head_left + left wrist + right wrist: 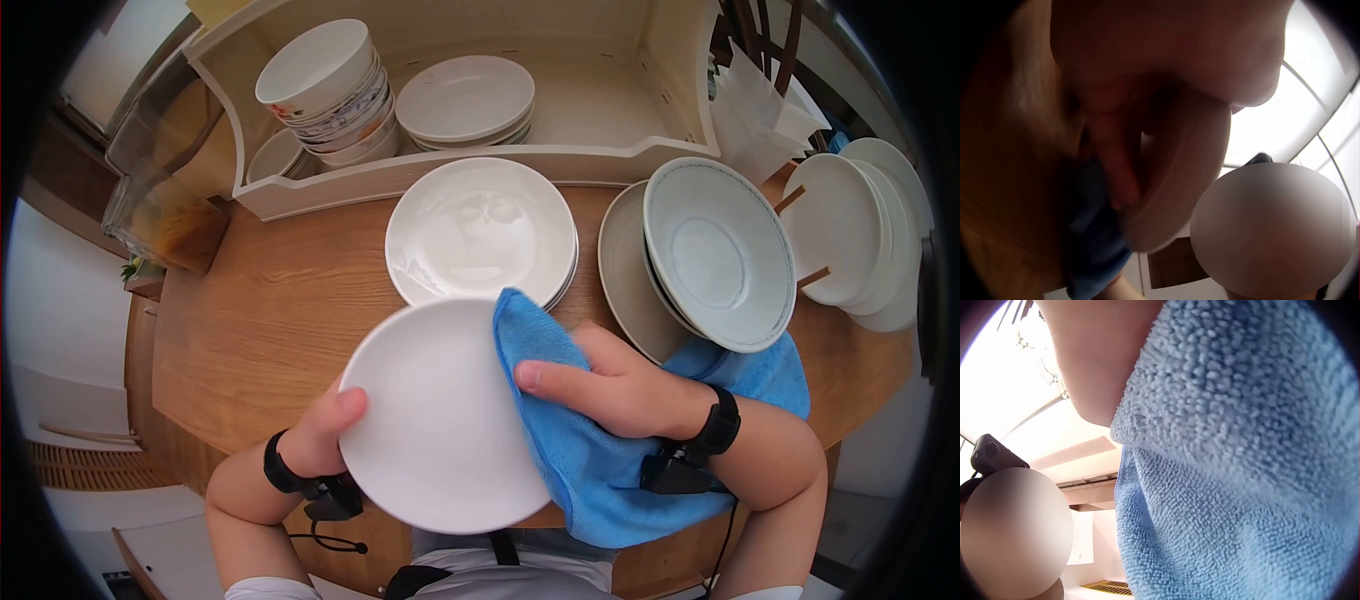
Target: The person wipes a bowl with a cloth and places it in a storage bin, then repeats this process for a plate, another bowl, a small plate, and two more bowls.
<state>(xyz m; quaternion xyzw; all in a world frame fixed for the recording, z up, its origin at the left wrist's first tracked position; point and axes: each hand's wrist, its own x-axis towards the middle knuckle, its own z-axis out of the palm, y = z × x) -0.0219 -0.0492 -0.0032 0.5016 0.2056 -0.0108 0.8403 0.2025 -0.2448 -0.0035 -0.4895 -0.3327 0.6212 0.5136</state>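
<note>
Centrally, a white plate (430, 415) is held above the near part of the table (280, 315), between the person's two hands. The left hand (318, 435) grips the plate's left rim, thumb on its upper face and fingers beneath. The right hand (630, 385) grips a blue cloth (620, 485) at the plate's right side, thumb uppermost; the cloth lies between this hand and the plate. Just beyond, I see stacked white plates (480, 225); to their right, stacked bowls (720, 255); behind, a cream rack (590, 165) bearing more crockery (465, 97).
</note>
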